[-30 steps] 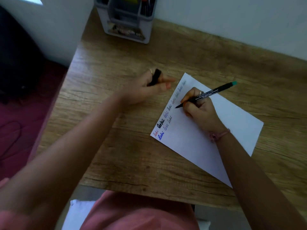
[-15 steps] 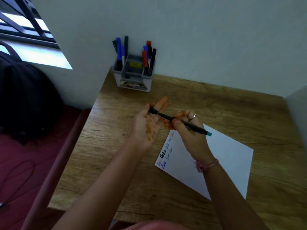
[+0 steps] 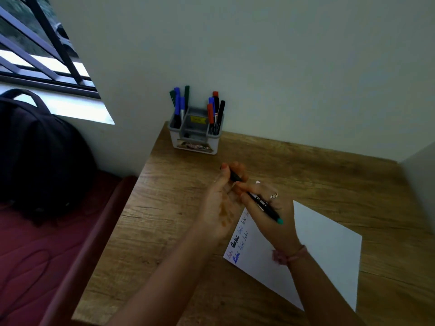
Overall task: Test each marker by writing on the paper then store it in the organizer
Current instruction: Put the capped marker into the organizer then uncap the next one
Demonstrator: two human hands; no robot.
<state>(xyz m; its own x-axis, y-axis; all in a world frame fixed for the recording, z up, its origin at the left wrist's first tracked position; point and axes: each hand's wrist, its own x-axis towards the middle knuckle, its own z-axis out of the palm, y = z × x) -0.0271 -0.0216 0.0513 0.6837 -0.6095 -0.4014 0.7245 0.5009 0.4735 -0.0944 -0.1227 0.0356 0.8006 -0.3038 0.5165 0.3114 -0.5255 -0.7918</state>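
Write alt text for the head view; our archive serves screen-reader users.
Two hands meet over a wooden desk: the left hand grips the cap end of a black marker that the right hand holds above a scribbled-on paper. A grey organizer of markers stands by the wall.

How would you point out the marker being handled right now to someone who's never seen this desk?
Start at the white paper on the wooden desk. Above its near-left corner, both hands meet around one marker. It is the only one outside the organizer: black barrel, teal end pointing toward the paper.
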